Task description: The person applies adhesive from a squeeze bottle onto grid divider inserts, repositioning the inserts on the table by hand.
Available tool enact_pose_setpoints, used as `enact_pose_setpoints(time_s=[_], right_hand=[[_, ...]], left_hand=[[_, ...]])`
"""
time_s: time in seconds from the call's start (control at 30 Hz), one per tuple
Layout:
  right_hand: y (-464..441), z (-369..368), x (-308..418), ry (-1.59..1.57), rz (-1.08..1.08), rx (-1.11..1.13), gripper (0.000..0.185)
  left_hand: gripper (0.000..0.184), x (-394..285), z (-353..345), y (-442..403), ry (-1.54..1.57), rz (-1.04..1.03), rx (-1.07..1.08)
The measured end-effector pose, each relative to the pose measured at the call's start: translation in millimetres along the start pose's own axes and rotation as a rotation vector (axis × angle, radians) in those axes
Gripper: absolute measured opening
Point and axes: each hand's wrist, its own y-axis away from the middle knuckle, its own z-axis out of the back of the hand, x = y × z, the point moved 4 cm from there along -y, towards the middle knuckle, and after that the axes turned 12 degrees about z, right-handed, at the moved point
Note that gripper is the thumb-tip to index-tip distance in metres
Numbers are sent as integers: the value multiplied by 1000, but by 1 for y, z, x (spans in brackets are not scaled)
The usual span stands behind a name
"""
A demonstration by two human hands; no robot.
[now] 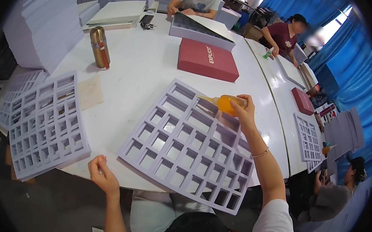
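Right hand [243, 109] is gripping an orange bottle [230, 105], fingers wrapped round the body. Bottle is tipped over, nozzle pointing left above the far part of the pale grid tray [172, 172]; can't tell if the tip touches the grid. Left hand [104, 175] is closed in a loose fist, holding nothing, just off the near edge of the desk [141, 70], left of the tray

Grid tray lies angled on the desk, near corner over the edge. More grid trays [80, 123] are piled at left, beige sheet [91, 93] just beside them. Gold flask [101, 49] upright, far left. Red box [207, 60] lies flat beyond the tray, "EXPLICIT" on top. Behind it, a co-worker [198, 2] has hands by a lidded tray [208, 39], lid slanted. Tall stack of sheets [41, 24] at far left
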Motion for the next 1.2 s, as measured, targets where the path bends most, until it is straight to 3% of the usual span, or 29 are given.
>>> enact_pose_setpoints(time_s=[0.63,0.73,0.87,1.0,1.2], right_hand=[[146,-55,77,-90,-6,429,37],[160,-60,81,-235,-166,519,37],[143,-21,64,-482,-322,206,40],[99,54,33,-246,-174,-81,39],[49,109,-7,-16,2,-126,41]], left_hand=[[14,-3,2,0,-35,-2,-25],[13,-2,4,0,-38,-2,-38],[13,5,1,0,19,44,0],[15,7,1,0,7,36,20],[17,2,1,0,-7,37,30]])
